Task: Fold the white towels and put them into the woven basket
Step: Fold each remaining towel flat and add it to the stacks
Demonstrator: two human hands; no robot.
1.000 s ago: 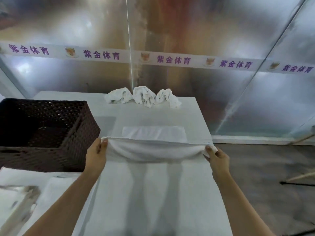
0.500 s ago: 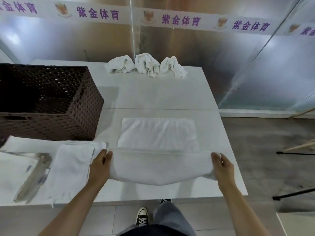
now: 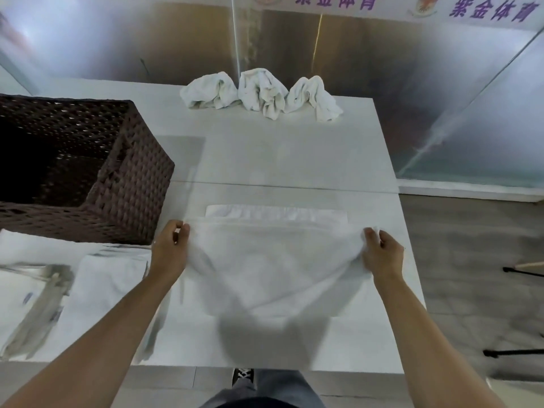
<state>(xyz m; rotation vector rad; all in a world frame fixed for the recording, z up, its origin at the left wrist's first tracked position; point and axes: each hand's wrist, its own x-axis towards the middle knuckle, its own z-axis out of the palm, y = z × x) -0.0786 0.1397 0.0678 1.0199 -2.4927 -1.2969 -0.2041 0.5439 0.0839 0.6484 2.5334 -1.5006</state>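
Towels crowd the white desk [image 3: 294, 160]: three crumpled ones [image 3: 260, 91] sit in a row at its far edge against the shiny wall, well apart from the hands. A brown woven basket [image 3: 129, 187] stands at the far left, its inside dark. Near it, at the left front, lies a flat cloth [image 3: 109, 278] beside a stained sheet [image 3: 32, 293]. Dark stand legs [image 3: 522, 270] cross the floor to the right, clear of the desk. A shoe [image 3: 243, 376] and jeans show below the front edge.

A white towel [image 3: 273, 266] hangs slack between both hands above the near half of the desk, its middle sagging and blurred. Behind its top edge a strip of a second, flat layer [image 3: 276, 211] lies on the desk; whether that is the same towel cannot be told. The left hand [image 3: 169, 251] pinches the left corner, fingers [image 3: 184, 229] curled tight on the cloth. The right hand [image 3: 382, 254] grips the right corner, its fingers curled round bunched fabric.
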